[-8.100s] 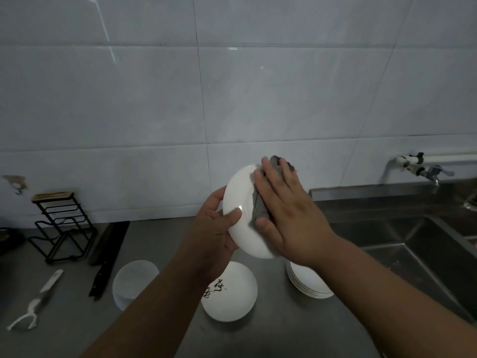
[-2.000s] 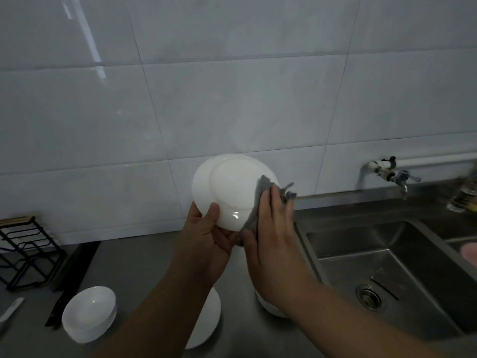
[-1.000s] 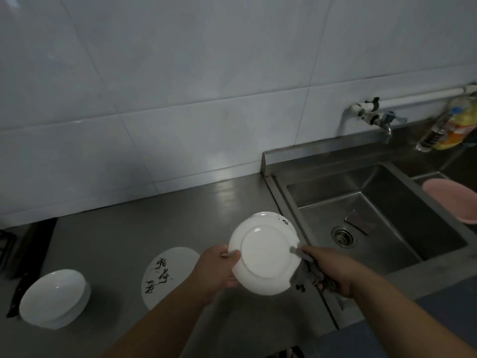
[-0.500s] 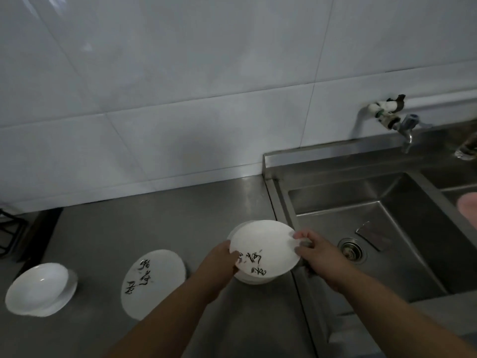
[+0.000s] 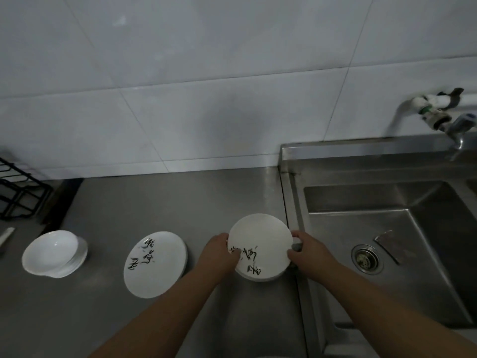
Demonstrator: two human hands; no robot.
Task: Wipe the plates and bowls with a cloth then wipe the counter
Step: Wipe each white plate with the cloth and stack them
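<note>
A white plate [image 5: 260, 236] with black brush lettering lies face up on a low stack of white plates [image 5: 258, 277] beside the sink edge. My left hand [image 5: 222, 254] grips its left rim, thumb on the lettering. My right hand [image 5: 309, 254] pinches its right rim, and a small grey bit of the cloth [image 5: 296, 246] shows under the fingers. Another lettered plate [image 5: 154, 264] lies flat to the left. A stack of white bowls [image 5: 51, 251] stands at the far left of the steel counter [image 5: 167, 200].
The steel sink [image 5: 335, 228] lies right of the stack, with a drain [image 5: 366, 258] and a grey scrap [image 5: 392, 246] in it. A tap [image 5: 459, 125] juts from the wall above. A black wire rack [image 5: 18, 192] stands at the far left.
The plate went from being wiped upright at chest height to turned face up and lowered onto the stack by the sink. Both hands came down with it.
</note>
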